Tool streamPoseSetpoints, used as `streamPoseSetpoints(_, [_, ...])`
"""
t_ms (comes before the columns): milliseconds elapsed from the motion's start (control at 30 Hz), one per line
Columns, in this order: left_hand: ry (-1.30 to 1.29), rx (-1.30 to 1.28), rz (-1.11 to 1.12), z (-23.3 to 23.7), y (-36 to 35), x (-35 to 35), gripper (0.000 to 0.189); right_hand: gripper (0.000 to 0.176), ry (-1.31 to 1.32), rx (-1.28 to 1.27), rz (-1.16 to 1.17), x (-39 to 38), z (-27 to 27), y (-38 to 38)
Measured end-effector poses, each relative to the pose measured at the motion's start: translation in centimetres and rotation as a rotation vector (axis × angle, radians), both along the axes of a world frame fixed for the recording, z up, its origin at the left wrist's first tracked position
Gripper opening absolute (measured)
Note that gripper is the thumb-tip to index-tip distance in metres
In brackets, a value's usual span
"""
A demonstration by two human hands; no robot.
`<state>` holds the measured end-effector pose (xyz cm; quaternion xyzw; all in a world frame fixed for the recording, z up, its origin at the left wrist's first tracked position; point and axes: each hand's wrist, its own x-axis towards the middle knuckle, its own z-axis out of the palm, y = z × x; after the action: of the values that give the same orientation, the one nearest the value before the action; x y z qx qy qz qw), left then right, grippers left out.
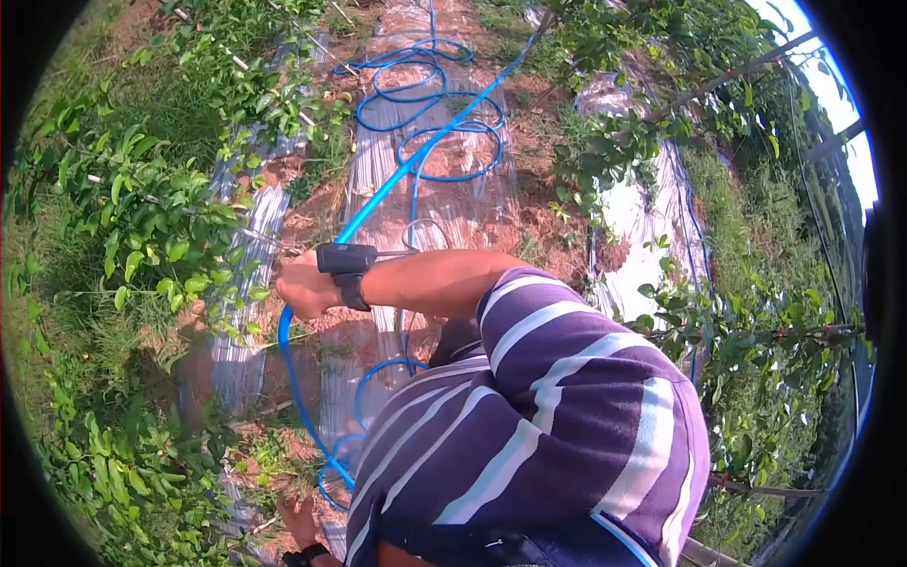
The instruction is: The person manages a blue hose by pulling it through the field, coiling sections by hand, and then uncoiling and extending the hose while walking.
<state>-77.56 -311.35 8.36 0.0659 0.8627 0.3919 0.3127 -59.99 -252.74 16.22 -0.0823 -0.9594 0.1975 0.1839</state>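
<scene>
A bright blue hose (383,189) slants down from the top of the view to my right hand (307,285). That hand is closed around it, and the hose comes out below the fist and curves down toward my striped shirt. A black device is strapped on my right wrist. Low in the view, my left hand (299,522) hangs beside the leaves near the ground, its fingers apart and nothing visible in them. A dark band circles the left wrist.
Loose coils of thinner blue hose (463,177) lie on plastic sheeting (378,170) over reddish soil ahead. Leafy plants (142,208) on supports line the left side, and more plants (756,340) with metal poles stand at the right. Another hose loop (364,378) lies near my body.
</scene>
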Motion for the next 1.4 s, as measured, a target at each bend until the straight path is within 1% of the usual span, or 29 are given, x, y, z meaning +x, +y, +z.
streamPoseSetpoints(33, [0.097, -0.026, -0.113, 4.7, 8.7, 2.2, 0.087, 0.013, -0.233, -0.144, 0.071, 0.0, 5.5, -3.0])
streamPoseSetpoints(67, [0.115, 0.134, -0.281, 8.1, 14.7, 3.3, 0.087, 0.011, -0.29, -0.091, 0.113, -0.2, 8.7, -5.8])
streamPoseSetpoints(100, [0.132, 0.295, -0.442, 10.8, 19.0, 4.3, 0.086, 0.014, -0.097, -0.081, 0.143, -1.7, 6.3, -7.2])
streamPoseSetpoints(133, [0.161, 0.362, -0.545, 13.0, 22.6, 5.4, 0.08, 0.014, 0.035, 0.04, 0.035, -3.4, 4.6, -9.3])
streamPoseSetpoints(167, [0.191, 0.433, -0.655, 14.4, 25.5, 6.0, 0.074, 0.014, 0.045, 0.054, 0.035, -3.8, 5.4, -10.2])
streamPoseSetpoints(200, [0.199, 0.444, -0.654, 15.1, 27.4, 6.3, 0.074, 0.014, 0.06, 0.075, 0.004, -3.7, 6.5, -10.9])
streamPoseSetpoints(267, [0.088, 0.391, -0.538, 15.7, 30.1, 7.2, 0.047, 0.015, 0.093, 0.062, -0.001, -3.5, 6.7, -11.1])
streamPoseSetpoints(300, [0.087, 0.39, -0.541, 16.1, 30.5, 7.5, 0.047, 0.016, 0.115, 0.03, 0.025, -3.5, 6.4, -10.8])
streamPoseSetpoints(367, [-0.262, 0.485, -0.482, 17.2, 31.4, 7.7, 0.029, 0.017, 0.082, -0.141, 0.13, 0.8, 10.6, -8.1])
streamPoseSetpoints(400, [-0.248, 0.376, -0.431, 18.5, 31.9, 7.7, 0.023, 0.016, 0.096, -0.15, 0.109, 0.6, 7.8, -7.7])
streamPoseSetpoints(433, [-0.248, 0.371, -0.426, 18.6, 32.2, 7.5, 0.023, 0.015, 0.108, -0.166, 0.089, 0.5, 4.7, -7.5])
streamPoseSetpoints(467, [-0.081, 0.268, -0.565, 18.7, 32.2, 7.2, 0.02, 0.011, 0.021, -0.19, 0.117, 1.9, 4.2, -7.2])
streamPoseSetpoints(500, [0.087, 0.166, -0.7, 18.6, 32.4, 7.2, 0.017, 0.013, -0.004, -0.211, 0.101, 2.9, 3.1, -6.6])
streamPoseSetpoints(533, [0.116, 0.108, -0.712, 18.9, 32.5, 7.2, 0.013, 0.015, -0.036, -0.224, 0.052, 4.3, 2.7, -5.5])
streamPoseSetpoints(567, [0.116, 0.111, -0.705, 19.0, 32.8, 7.3, 0.013, 0.015, 0.064, -0.234, 0.072, 4.9, -0.2, -3.6])
streamPoseSetpoints(600, [0.118, 0.128, -0.695, 19.1, 32.9, 7.5, 0.013, 0.014, -0.01, -0.22, 0.043, 5.9, -2.7, -1.2])
streamPoseSetpoints(667, [0.117, 0.14, -0.693, 18.7, 32.9, 7.9, 0.013, 0.011, 0.076, -0.218, -0.024, 8.9, -6.8, 4.5])
streamPoseSetpoints(700, [0.068, 0.133, -0.658, 18.0, 32.8, 8.2, 0.015, 0.011, -0.108, -0.139, -0.13, 10.0, -9.4, 7.3])
streamPoseSetpoints(733, [0.017, 0.126, -0.636, 17.2, 32.9, 8.4, 0.017, 0.011, -0.165, -0.089, -0.188, 11.7, -12.3, 10.1])
streamPoseSetpoints(767, [0.01, 0.121, -0.68, 16.5, 32.9, 8.7, 0.017, 0.013, -0.312, -0.103, -0.281, 13.8, -12.1, 12.1])
streamPoseSetpoints(833, [0.029, 0.074, -0.729, 14.9, 33.0, 8.9, 0.017, 0.018, -0.425, -0.095, -0.338, 16.5, -12.0, 13.8])
streamPoseSetpoints(867, [0.025, 0.065, -0.767, 14.0, 33.1, 8.6, 0.017, 0.02, -0.416, -0.083, -0.354, 17.3, -11.8, 13.3])
streamPoseSetpoints(933, [-0.015, 0.123, -0.727, 13.1, 33.6, 8.3, 0.016, 0.022, -0.452, -0.115, -0.422, 17.8, -11.5, 12.4])
streamPoseSetpoints(1033, [-0.061, 0.09, -0.713, 14.1, 34.8, 9.0, 0.013, 0.022, -0.394, -0.189, -0.526, 18.9, -11.8, 11.2])
streamPoseSetpoints(1100, [-0.071, 0.076, -0.721, 14.5, 34.8, 9.0, 0.012, 0.025, -0.369, -0.237, -0.618, 18.7, -10.6, 10.8])
streamPoseSetpoints(1167, [-0.076, 0.074, -0.726, 14.6, 34.8, 8.9, 0.012, 0.019, -0.266, -0.175, -0.703, 16.8, -9.9, 11.1])
streamPoseSetpoints(1267, [-0.078, 0.279, -0.558, 14.9, 34.0, 8.5, 0.01, 0.018, -0.153, -0.219, -0.64, 13.2, -3.2, 10.8])
streamPoseSetpoints(1367, [-0.075, 0.411, -0.51, 16.1, 33.1, 8.2, 0.01, 0.017, -0.042, -0.151, -0.521, 9.4, 2.4, 9.1])
streamPoseSetpoints(1400, [-0.067, 0.452, -0.506, 16.7, 32.8, 8.0, 0.013, 0.017, -0.115, -0.139, -0.488, 8.6, 5.2, 7.7])
